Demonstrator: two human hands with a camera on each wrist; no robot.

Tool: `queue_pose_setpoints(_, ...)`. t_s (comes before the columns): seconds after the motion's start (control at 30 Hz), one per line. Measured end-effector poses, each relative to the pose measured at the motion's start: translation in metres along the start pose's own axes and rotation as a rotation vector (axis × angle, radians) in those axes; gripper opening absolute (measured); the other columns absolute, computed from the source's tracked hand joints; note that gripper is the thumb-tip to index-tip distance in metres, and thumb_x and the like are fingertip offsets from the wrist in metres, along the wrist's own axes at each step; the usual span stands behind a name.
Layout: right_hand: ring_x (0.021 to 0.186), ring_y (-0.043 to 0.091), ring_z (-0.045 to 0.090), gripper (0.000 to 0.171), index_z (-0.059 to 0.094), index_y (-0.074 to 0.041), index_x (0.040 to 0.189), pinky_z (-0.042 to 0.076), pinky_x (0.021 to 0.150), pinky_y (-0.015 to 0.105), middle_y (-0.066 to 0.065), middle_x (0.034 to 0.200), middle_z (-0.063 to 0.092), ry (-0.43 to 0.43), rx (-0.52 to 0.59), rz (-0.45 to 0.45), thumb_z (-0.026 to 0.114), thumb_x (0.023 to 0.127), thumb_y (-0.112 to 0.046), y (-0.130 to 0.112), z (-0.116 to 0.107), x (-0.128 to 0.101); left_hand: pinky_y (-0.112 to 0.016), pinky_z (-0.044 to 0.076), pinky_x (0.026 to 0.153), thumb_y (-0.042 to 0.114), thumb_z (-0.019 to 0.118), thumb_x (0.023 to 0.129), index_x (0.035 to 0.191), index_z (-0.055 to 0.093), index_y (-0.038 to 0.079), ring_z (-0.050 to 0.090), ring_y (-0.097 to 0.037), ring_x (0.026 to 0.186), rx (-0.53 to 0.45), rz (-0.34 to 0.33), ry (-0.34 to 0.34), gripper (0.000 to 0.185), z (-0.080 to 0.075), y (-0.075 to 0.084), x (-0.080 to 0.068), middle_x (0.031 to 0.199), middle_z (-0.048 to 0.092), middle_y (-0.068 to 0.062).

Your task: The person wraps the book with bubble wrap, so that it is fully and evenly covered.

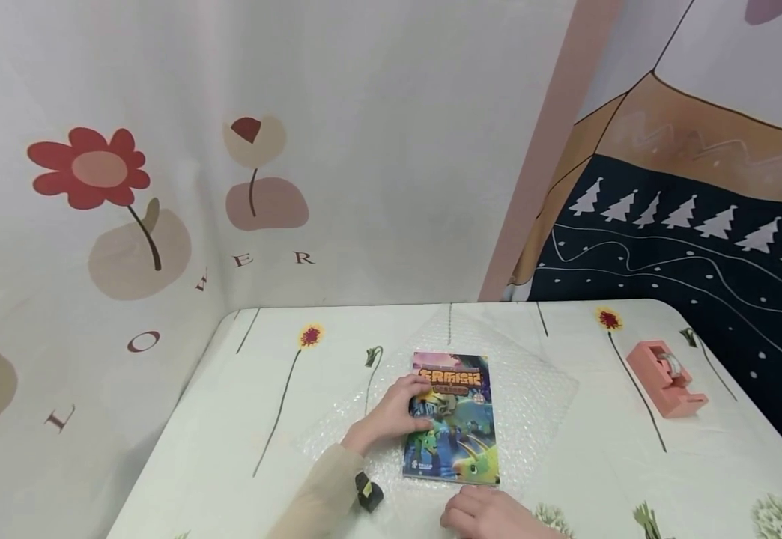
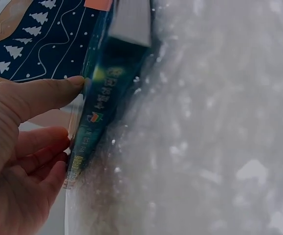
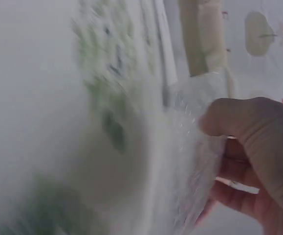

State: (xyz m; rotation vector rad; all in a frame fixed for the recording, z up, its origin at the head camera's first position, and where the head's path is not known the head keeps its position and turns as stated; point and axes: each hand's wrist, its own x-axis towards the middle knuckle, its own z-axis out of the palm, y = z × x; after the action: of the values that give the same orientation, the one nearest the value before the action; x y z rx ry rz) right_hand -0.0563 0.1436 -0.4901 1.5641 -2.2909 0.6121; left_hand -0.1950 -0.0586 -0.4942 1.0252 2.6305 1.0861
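A book (image 1: 455, 442) with a colourful cartoon cover lies face up on a sheet of bubble wrap (image 1: 544, 393). My left hand (image 1: 394, 408) rests on the left side of the cover, thumb and fingers spread apart. In the left wrist view its thumb and fingertips touch the cover beside the book's spine (image 2: 104, 98). Just below the book's near edge is my right hand (image 1: 482, 513). Seen in the right wrist view, the right hand (image 3: 253, 152) pinches the edge of the clear bubble wrap (image 3: 190, 132) between thumb and fingers.
A pink tape dispenser (image 1: 664, 378) with a roll of tape stands on the right side of the table. The table is covered by a white flower-print cloth (image 1: 229, 419). Printed curtains (image 1: 377, 150) hang behind and beside it.
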Motion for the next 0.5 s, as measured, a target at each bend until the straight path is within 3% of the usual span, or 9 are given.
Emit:
queue_pose_setpoints(0.07,0.084,0.002,0.055,0.008,0.061,-0.015,0.1,0.044,0.074,0.011,-0.009,0.094,0.058,0.052,-0.018,0.001,0.057,0.092,-0.017,0.003,-0.008,0.004,-0.045,0.034,0.104,0.014,0.078,0.072,0.12,0.056,-0.009,0.046,-0.033,0.119,0.001,-0.005,-0.008,0.058,-0.001,0.001,0.0,0.126,0.052,-0.016)
queue_pose_setpoints(0.2,0.086,0.004,0.055,0.022,0.06,-0.015,0.101,0.045,0.071,0.018,-0.009,0.095,0.059,0.075,-0.074,0.083,0.039,0.099,-0.019,0.006,-0.02,0.009,-0.044,0.034,0.104,0.018,0.076,0.075,0.121,0.056,-0.008,0.047,-0.032,0.119,0.007,-0.029,-0.041,0.056,-0.003,-0.001,0.001,0.127,0.053,-0.015)
queue_pose_setpoints(0.3,0.086,0.005,0.055,0.014,0.059,-0.015,0.102,0.046,0.069,0.022,-0.009,0.095,0.058,0.046,-0.113,0.14,0.049,0.094,-0.009,0.01,-0.024,0.011,-0.043,0.033,0.105,0.022,0.072,0.08,0.122,0.056,-0.006,0.047,-0.03,0.122,-0.006,-0.052,-0.078,0.053,-0.007,-0.003,0.002,0.13,0.053,-0.014)
queue_pose_setpoints(0.43,0.081,0.006,0.057,0.032,0.059,-0.014,0.099,0.048,0.069,0.022,-0.009,0.09,0.058,0.065,-0.1,0.203,0.066,0.072,0.002,0.019,-0.026,0.013,-0.042,0.034,0.105,0.024,0.067,0.086,0.122,0.058,-0.004,0.047,-0.029,0.123,-0.058,-0.052,-0.13,0.046,-0.015,-0.003,0.002,0.129,0.054,-0.013)
queue_pose_setpoints(0.5,0.08,0.007,0.059,0.031,0.06,-0.013,0.097,0.049,0.069,0.02,-0.007,0.088,0.061,0.103,-0.069,0.234,0.066,0.072,0.004,0.024,-0.026,0.014,-0.041,0.037,0.103,0.024,0.065,0.088,0.118,0.061,-0.003,0.048,-0.029,0.122,-0.105,-0.044,-0.158,0.04,-0.02,-0.002,0.001,0.125,0.058,-0.013)
